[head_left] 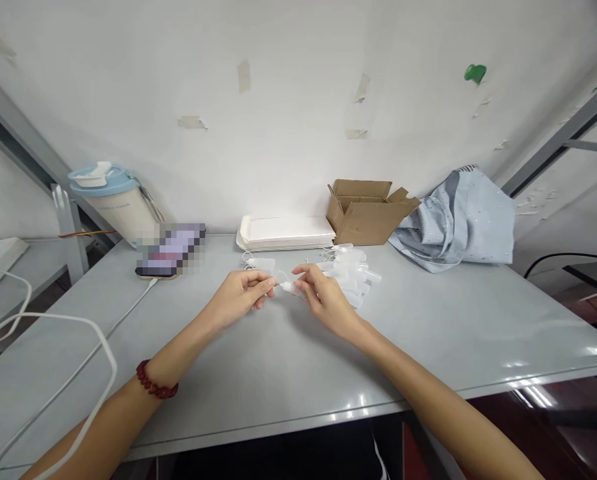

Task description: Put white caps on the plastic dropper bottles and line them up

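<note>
Over the middle of the grey table, my right hand (323, 293) pinches a small white bottle (287, 287) whose narrow end points left. My left hand (243, 293) is closed at the bottle's tip, thumb against fingers, on something thin that looks like a pin or wire. A thin loop rises between the two hands. Behind my left hand lies another small bottle (261, 263) with a loop at its end. A pile of translucent white bottles (351, 273) lies just behind and right of my right hand.
Along the wall stand a stack of white envelopes (288, 232), an open cardboard box (366, 220) and a light blue cloth (458, 223). At left are a cup (118, 207) and a phone (173, 250) with a white cable (123, 320) running across the table (258, 393).
</note>
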A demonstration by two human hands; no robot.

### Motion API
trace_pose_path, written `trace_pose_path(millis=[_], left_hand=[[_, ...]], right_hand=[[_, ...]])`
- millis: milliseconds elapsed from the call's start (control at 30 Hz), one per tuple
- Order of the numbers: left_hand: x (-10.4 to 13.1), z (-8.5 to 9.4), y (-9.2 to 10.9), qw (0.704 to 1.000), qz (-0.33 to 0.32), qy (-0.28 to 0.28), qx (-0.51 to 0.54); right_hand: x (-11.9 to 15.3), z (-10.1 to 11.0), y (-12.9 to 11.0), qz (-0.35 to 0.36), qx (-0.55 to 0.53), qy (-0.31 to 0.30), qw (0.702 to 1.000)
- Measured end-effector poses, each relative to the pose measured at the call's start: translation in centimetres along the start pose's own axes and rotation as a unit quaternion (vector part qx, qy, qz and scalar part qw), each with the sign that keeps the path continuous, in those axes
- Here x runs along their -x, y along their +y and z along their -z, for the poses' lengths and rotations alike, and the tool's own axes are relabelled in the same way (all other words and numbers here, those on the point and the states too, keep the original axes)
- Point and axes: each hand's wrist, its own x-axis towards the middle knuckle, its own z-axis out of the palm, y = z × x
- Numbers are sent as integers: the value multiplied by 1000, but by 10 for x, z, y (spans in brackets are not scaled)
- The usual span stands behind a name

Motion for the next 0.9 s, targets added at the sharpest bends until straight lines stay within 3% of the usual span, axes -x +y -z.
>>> trace_pose_path(millis=[500,900], left_hand=[[3,-8,0,1000,-10,20,-21],[3,-5,1,1000,-12,1,-25]], right_hand=[[4,-4,3,28,0,-29,999],[3,-4,0,28,-12,-34,999]])
